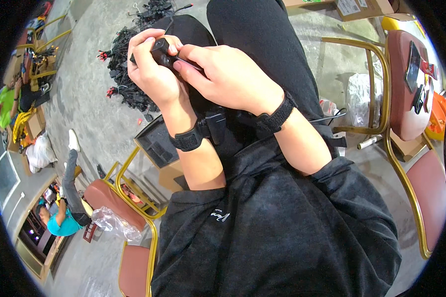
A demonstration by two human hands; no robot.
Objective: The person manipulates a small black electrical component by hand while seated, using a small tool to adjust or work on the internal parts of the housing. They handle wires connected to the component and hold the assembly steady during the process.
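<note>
My left hand point(156, 79) is curled round a small black boxy part point(160, 51), held up over my lap. One end of the part shows between the fingers and thumb; the rest is hidden. Close against it, my right hand point(233, 76) pinches a slim dark piece point(191, 64) between thumb and forefinger. Whether that piece is a cable or a tool I cannot tell. Both hands touch at the fingertips. A black strap point(187, 140) circles my left wrist, and another strap point(277, 116) the right.
Beyond my left hand, bundled black cables point(126, 74) with red tips lie on the concrete floor. A box point(158, 143) of black parts stands by my left forearm. Chairs flank me; the right one's seat point(401, 114) holds a phone point(412, 64). People point(67, 222) are at far left.
</note>
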